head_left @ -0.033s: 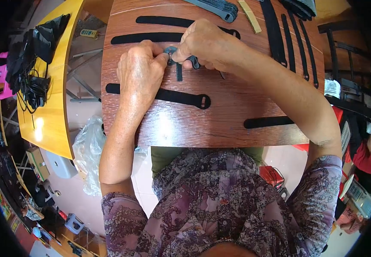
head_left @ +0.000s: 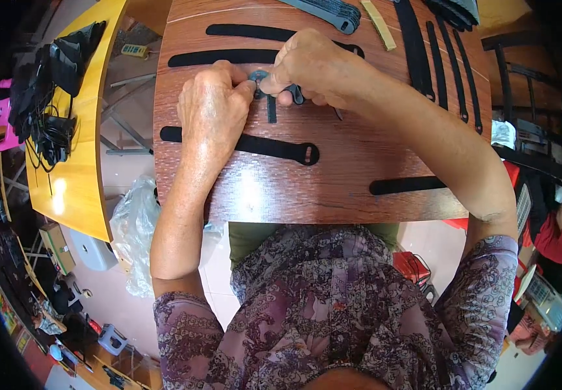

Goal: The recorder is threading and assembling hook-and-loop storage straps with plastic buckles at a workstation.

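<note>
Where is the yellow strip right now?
In the head view, the yellow strip lies at the far side of the brown table, right of centre, between the stack of grey straps and the wide black strap.

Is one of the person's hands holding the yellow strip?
No, the yellow strip lies apart on the table, while the left hand and right hand are together at a grey strap.
</note>
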Demonstrator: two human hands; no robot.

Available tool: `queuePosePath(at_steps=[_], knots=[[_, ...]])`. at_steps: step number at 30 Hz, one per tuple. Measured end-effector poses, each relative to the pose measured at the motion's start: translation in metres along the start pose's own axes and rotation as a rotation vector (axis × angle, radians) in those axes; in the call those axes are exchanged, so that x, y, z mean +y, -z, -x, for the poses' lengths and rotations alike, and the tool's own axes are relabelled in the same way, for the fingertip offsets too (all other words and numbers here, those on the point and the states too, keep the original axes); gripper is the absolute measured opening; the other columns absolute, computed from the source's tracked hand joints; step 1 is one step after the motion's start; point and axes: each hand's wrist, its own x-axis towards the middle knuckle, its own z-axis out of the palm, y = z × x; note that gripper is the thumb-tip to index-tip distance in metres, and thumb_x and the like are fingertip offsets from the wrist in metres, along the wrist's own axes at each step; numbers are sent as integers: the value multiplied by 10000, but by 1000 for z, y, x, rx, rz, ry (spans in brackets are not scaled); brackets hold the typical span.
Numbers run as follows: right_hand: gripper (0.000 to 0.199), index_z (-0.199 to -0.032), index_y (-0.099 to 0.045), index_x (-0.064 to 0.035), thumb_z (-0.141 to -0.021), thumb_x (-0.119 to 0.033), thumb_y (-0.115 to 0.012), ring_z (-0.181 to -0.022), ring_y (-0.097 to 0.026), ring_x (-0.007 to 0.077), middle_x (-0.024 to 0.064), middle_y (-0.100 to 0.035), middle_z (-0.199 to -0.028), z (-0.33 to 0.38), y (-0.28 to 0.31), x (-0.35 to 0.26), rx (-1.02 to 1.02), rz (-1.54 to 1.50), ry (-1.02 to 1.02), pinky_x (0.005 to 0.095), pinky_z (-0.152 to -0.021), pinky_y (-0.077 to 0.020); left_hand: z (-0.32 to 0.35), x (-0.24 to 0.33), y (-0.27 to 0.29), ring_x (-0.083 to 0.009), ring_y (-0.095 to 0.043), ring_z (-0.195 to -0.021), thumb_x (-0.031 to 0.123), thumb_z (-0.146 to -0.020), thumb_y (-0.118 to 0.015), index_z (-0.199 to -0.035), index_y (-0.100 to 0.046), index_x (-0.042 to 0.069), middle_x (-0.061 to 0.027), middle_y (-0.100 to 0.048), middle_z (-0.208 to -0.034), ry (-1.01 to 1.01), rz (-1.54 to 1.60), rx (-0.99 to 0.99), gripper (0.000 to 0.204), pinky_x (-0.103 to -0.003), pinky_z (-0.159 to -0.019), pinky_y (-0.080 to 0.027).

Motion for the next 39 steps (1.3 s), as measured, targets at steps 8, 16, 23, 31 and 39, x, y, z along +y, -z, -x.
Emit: queuePosePath(at_steps=[8, 16, 23, 31, 39], knots=[[337, -770, -645, 1, -792, -335, -651, -420, -349, 44, 34, -576, -611, 28, 23, -6, 235, -178, -245, 208, -358, -220, 2, 0, 3, -369, -623, -700, 136, -734, -622, -760, -640, -29, -231, -618, -702, -14, -12, 2, 168, -431, -670, -474], [224, -753, -648, -19, -795, -239, -646, -433, -394, 35, 19, -587, -598, 63, 34, 10, 178, -152, -188, 187, -381, -261, 3, 3, 0, -348, -620, -660, 114, -742, -619, -754, -637, -22, -212, -615, -672, -35, -45, 26, 137, -416, -637, -470], [144, -729, -642, -27, -799, -153, -640, -441, -443, 35, 9, -561, -549, 78, 40, 18, 197, -121, -222, 176, -400, -327, 2, 2, -1, -335, -614, -631, 106, -740, -617, -748, -640, -9, -196, -612, -652, -46, -9, 32, 117, -399, -606, -465], [162, -634, -603, 8, -742, -108, -638, -463, -497, 94, 46, -562, -534, 100, 46, 25, 341, -124, -277, 238, -423, -387, 4, 4, -2, -299, -605, -590, 92, -751, -614, -750, -631, -5, -172, -603, -633, -65, -13, 38, 99, -390, -575, -449], [119, -662, -616, 16, -726, -85, -620, -462, -492, 88, 47, -578, -549, 120, 54, 38, 422, -170, -324, 233, -426, -386, 5, 8, -2, -239, -587, -578, 75, -763, -607, -764, -612, -19, -165, -595, -644, -35, 42, 23, 95, -332, -561, -440]])
